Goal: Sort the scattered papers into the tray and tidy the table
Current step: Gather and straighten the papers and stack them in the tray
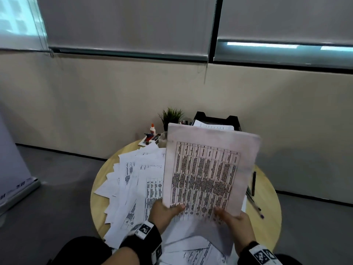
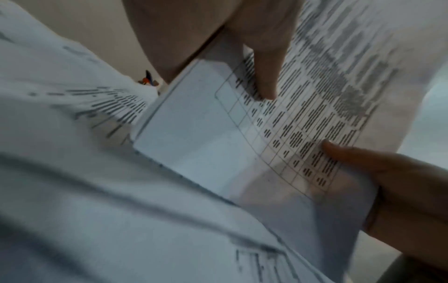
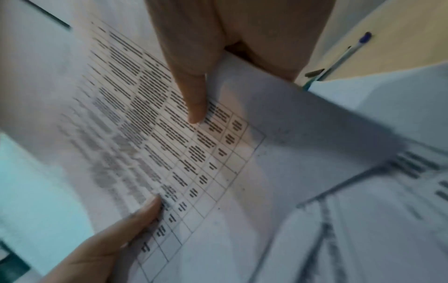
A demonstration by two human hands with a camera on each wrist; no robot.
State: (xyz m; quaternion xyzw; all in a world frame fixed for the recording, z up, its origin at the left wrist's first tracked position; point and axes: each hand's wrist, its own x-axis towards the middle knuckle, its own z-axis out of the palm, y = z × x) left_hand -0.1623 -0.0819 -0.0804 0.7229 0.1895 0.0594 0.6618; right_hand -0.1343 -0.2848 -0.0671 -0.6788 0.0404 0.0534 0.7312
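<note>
White printed sheets (image 1: 133, 180) lie fanned in a loose heap left of the raised stack (image 1: 208, 173), and more spread under it toward the person, so most of the sorting looks undone. Both thumbs clamp that stack's near edge: left hand (image 1: 164, 213), then right hand (image 1: 236, 224), tilting it up above the round wooden table (image 1: 267, 226). Beyond the stack, the black tray (image 1: 216, 119) already holds some sheets. Right of the stack, pens (image 1: 254, 196) wait for tidying.
</note>
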